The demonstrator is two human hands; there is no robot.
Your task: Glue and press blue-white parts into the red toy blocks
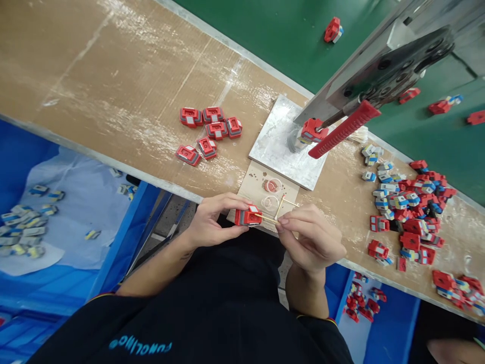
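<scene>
My left hand (212,222) grips a red and grey toy car part (247,216) between thumb and fingers, above the table's front edge. In my right hand (308,235) is a thin wooden stick (268,218), pinched near its end; its tip touches the hollow top of the part. Just beyond my hands, two small clear cups (272,185) stand on a piece of cardboard (257,177), one with reddish stuff in it. More sticks (280,206) lie beside the cups.
A press with a red handle (344,130) stands on a metal plate (280,136), a toy part under its plunger. Several red parts (215,130) sit left; a pile of red and white-blue parts (413,202) lies right. Blue bins (117,237) flank me below the table; a green belt (257,30) runs behind.
</scene>
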